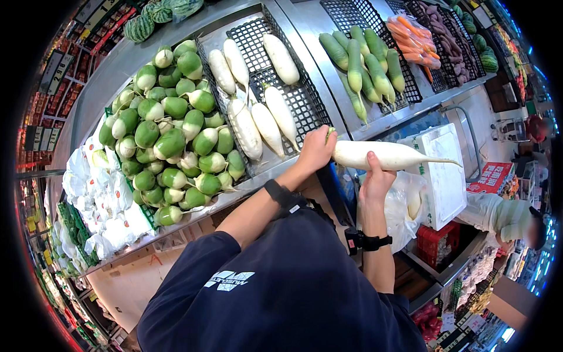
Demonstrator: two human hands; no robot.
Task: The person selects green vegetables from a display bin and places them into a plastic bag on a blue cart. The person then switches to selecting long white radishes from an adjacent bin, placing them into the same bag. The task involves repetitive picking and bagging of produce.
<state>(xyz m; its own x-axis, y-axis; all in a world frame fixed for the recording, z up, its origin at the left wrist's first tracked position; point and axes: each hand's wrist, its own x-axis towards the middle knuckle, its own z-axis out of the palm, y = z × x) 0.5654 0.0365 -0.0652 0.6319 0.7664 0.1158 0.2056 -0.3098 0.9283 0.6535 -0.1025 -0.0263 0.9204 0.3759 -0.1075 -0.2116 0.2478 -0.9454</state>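
Observation:
A long white radish (387,155) lies level between my hands. My left hand (317,147) grips its green stem end, and my right hand (377,178) supports its middle from below, thumb along the side. The thin root tip points right. Several white radishes (281,115) rest in and beside a black plastic crate (308,94) on the metal display counter in front of me. A heap of round green-and-white radishes (170,143) is to the left of them. Under the held radish hangs a clear plastic bag (402,211) with a pale radish visible inside.
Long green radishes (377,75) and bagged carrots (411,39) are on the counter to the right. A white foam box (444,176) stands by a cart handle (468,132). Another person (506,215) is at the far right. White-wrapped produce (105,198) sits at the left.

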